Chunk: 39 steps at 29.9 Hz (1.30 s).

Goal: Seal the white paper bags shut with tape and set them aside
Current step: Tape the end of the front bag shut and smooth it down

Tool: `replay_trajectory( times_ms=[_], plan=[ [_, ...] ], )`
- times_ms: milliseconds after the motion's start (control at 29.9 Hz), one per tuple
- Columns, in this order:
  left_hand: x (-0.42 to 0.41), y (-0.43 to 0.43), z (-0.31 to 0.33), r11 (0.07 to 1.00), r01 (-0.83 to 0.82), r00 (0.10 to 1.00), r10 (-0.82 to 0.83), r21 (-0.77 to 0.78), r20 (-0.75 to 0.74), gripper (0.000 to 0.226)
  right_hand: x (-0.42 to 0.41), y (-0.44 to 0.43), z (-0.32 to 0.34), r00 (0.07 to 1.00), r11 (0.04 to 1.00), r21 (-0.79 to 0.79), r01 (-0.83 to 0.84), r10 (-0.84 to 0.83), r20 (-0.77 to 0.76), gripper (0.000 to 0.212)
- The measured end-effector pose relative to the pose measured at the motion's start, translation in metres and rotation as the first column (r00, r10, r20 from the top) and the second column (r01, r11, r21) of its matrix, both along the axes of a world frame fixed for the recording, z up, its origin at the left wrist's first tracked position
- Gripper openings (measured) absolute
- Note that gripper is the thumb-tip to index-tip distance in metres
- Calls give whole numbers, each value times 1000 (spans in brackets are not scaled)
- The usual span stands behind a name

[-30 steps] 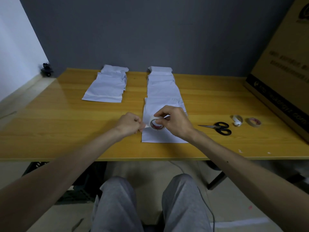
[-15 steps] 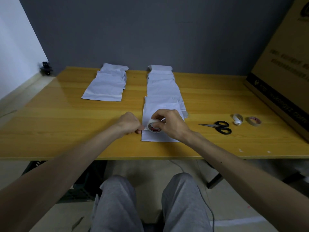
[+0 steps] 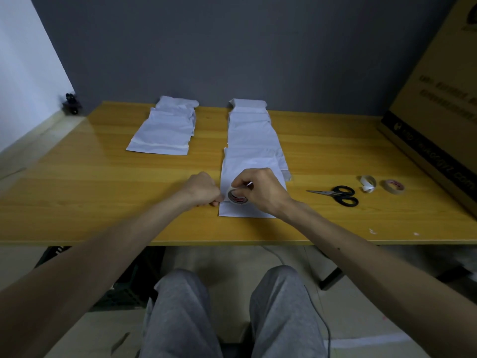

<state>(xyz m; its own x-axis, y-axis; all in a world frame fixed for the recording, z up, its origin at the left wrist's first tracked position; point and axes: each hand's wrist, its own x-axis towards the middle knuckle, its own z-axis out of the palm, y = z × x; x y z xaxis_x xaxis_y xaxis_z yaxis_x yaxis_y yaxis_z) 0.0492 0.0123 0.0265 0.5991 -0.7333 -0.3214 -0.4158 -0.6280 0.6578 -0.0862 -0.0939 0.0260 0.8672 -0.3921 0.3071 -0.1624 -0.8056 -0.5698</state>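
Observation:
A white paper bag [image 3: 247,161] lies flat near the table's front edge, at the near end of a row of overlapping white bags [image 3: 249,125]. My right hand [image 3: 260,189] grips a small roll of tape [image 3: 236,196] low over this bag's left side. My left hand [image 3: 204,189], fingers curled, pinches the tape's free end at the bag's left edge. A second stack of white bags [image 3: 165,130] lies at the back left.
Black-handled scissors [image 3: 338,194] lie to the right of the bag, with two more tape rolls [image 3: 367,182] [image 3: 393,186] beyond them. A large cardboard box [image 3: 444,99] stands at the table's right end. The wooden table [image 3: 103,182] meets a grey wall.
Both hands have dropped slightly toward the front edge of the bag, keeping hold of the roll and the tape end. The bags have stayed put.

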Motion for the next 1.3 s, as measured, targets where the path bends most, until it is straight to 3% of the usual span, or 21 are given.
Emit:
replay_trajectory(
  times_ms=[134,234,467,634,735,801,902,968,1169,1302],
  plan=[
    [-2,-3,-2,997,33,994,-41,71,103,9,3,0,-2,1000,1000,-7,-16,16,-9,11],
    [-2,-3,-1,987,38,974,-71,156,214,20,2,1,-4,999,1000,-7,-31,31,-16,14],
    [1,1,-9,986,-58,971,18,159,237,34,-4,2,-8,998,998,-9,-57,57,-30,25],
    [-2,13,-27,979,-175,959,194,-108,205,26,-8,3,-11,999,1000,7,-13,13,-47,37],
    [-8,29,-41,948,-24,918,146,-316,368,12,-9,2,-12,998,999,43,24,-21,-54,30],
    [-11,39,-47,919,133,867,73,-370,493,8,-9,1,-13,999,999,33,22,-21,-38,20],
    [-13,45,-48,878,374,753,-99,-300,650,20,-8,2,-14,1000,999,50,6,-4,-29,16],
    [-15,46,-45,868,439,722,-188,-231,665,31,-7,2,-15,1000,998,63,0,1,-14,15],
    [-20,53,-44,893,448,681,-368,38,633,76,-9,1,-16,1000,996,88,-2,0,23,15],
    [-21,57,-42,875,451,629,-451,175,633,94,-7,3,-18,999,997,69,-19,16,50,15]
  ],
)
